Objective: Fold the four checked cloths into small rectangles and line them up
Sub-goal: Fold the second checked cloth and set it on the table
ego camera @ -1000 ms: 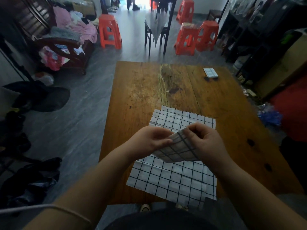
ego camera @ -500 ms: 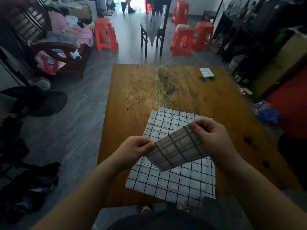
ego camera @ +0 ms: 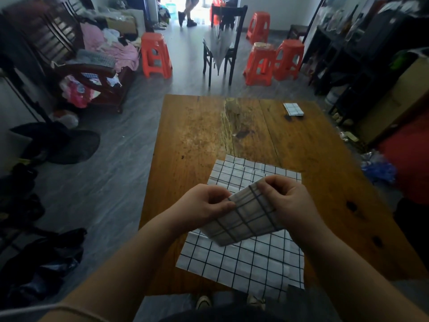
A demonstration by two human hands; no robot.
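Cluttered living room, red stools (ego camera: 156,54) and a dark chair (ego camera: 221,40) behind a worn wooden table (ego camera: 197,135). Flat checked cloths (ego camera: 246,261) lie spread at the table's near edge, overlapping; how many can't be told. Above them, both hands hold a partly folded checked cloth (ego camera: 243,219) in the air. Left hand (ego camera: 202,205) pinches its left edge, fingers curled. Right hand (ego camera: 287,201) grips its upper right corner, fingers curled round it. Small folded cloth (ego camera: 293,109) sits at the far right corner, well apart.
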